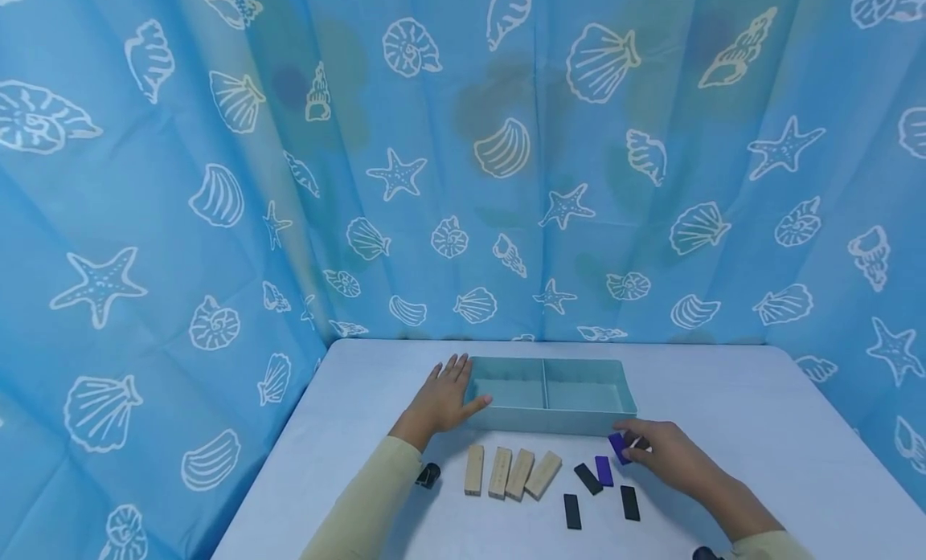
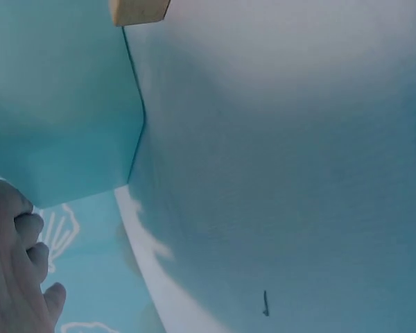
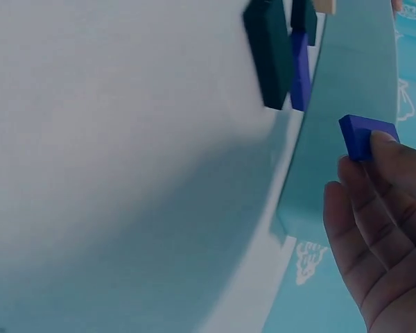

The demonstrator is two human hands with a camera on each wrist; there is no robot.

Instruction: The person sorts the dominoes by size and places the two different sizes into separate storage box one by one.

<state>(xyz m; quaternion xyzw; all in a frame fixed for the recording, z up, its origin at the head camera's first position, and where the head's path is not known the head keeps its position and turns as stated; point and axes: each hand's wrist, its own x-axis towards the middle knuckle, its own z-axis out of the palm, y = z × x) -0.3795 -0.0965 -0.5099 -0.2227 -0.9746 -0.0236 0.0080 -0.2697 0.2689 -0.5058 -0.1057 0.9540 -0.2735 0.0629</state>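
A pale teal two-compartment box (image 1: 550, 420) stands on the white table. My left hand (image 1: 443, 399) rests against its left end, fingers extended along the side and thumb over the front rim. Between thumb and fingers, my right hand (image 1: 669, 455) pinches a purple block (image 3: 360, 139), held in front of the box's right front corner. Another purple block (image 1: 604, 471) lies on the table to the left of that hand. Around it lie black blocks: one (image 1: 588, 479) beside it, one (image 1: 572, 512) nearer the front and one (image 1: 630, 503) to the right.
Several light wooden blocks (image 1: 499, 472) lie in a loose row before the box. The table (image 1: 709, 391) meets a blue shell-patterned curtain (image 1: 448, 182) at the back and sides. Dark wrist-camera parts (image 1: 428, 475) show by the left sleeve.
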